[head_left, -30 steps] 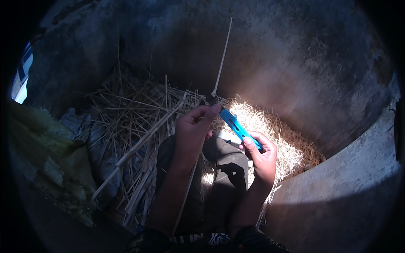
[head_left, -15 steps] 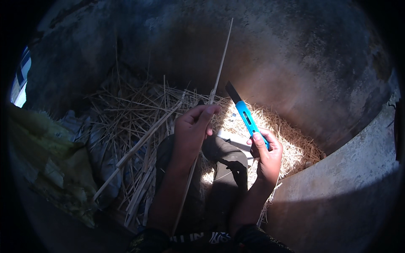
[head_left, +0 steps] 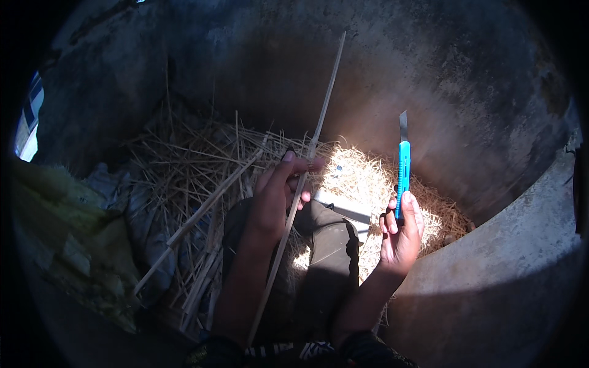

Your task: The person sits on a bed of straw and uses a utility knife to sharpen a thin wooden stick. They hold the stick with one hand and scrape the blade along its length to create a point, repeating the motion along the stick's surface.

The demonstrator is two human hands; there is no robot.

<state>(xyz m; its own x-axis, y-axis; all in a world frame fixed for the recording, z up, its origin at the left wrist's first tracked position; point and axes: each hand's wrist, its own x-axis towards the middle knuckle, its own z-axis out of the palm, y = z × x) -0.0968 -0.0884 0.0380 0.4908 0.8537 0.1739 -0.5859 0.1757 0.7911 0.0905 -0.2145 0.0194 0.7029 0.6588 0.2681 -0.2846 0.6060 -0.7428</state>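
My left hand (head_left: 276, 199) is closed on a long, thin pale wooden strip (head_left: 329, 92). The strip slants from above the hand down along my left forearm, its top end standing free against the wall. Its thumb and index finger are partly extended beside the strip. In my right hand (head_left: 402, 236) is a blue utility knife (head_left: 403, 172), gripped near the bottom of its handle. The knife points almost straight up with its blade (head_left: 403, 126) out, well to the right of the strip and apart from it.
Loose wooden strips (head_left: 202, 153) lie heaped at the left, with thicker lengths across them. Sunlit curly shavings (head_left: 356, 175) cover the area ahead, around a pale block (head_left: 343, 207) by my knees. A curved concrete wall (head_left: 429, 80) encloses the spot. A yellowish sheet (head_left: 67, 239) lies far left.
My right hand has moved right, and the knife has swung from leaning left to nearly upright, away from the strip. The left thumb has lifted, and the strip has shifted slightly.
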